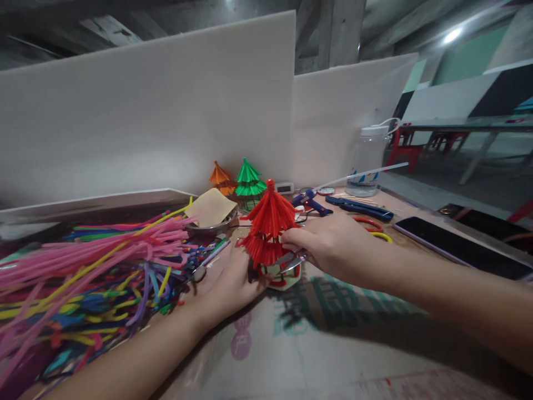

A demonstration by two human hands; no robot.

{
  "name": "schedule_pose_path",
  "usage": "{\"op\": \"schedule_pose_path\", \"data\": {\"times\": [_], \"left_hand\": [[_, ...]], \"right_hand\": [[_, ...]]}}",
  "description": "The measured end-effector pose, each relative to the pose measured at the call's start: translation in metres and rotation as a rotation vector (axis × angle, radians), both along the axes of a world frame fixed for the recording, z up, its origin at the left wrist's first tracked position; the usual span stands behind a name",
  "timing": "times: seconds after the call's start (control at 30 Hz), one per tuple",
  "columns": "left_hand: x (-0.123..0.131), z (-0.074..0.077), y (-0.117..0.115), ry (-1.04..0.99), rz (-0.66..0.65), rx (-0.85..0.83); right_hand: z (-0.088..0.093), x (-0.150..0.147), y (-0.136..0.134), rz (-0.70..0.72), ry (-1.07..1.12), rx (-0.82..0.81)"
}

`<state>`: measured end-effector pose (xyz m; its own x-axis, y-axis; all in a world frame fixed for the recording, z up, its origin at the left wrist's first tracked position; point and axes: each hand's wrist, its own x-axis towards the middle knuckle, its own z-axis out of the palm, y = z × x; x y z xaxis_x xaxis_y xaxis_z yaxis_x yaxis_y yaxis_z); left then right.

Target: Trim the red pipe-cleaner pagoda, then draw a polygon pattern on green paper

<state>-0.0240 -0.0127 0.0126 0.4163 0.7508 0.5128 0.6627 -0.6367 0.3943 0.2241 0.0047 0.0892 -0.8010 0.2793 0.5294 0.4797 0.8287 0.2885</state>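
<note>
- Right hand [322,239] closed on silvery metal tool [290,262], exact type unclear, blades at tower's lower front.
- Left hand [237,283] at tower base's left side, thumb in front; other fingers mostly hidden, can't tell how firm the hold.
- Red tiered tower [271,216] upright, center of frame.
- Green tower [249,180], orange tower [217,176] behind, upper center.
- Fuzzy stems [104,255] piled at left.
- Glue gun [310,201] right of center; phone [453,244] at right.

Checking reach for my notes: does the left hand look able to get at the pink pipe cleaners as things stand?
Probably yes: the pink pipe cleaners lie mostly exposed, beside the left hand, which would likely first leave the red pagoda model.
</note>
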Motion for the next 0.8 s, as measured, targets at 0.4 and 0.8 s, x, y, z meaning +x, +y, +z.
{"op": "schedule_pose_path", "data": {"times": [0.4, 0.8], "left_hand": [[-0.008, -0.020, 0.014, -0.082, 0.094, 0.003], [-0.012, -0.022, 0.016, -0.111, 0.082, -0.025]], "right_hand": [[0.053, 0.021, -0.007, -0.066, 0.311, -0.349], [0.046, 0.019, 0.003, -0.235, 0.223, -0.421]]}}
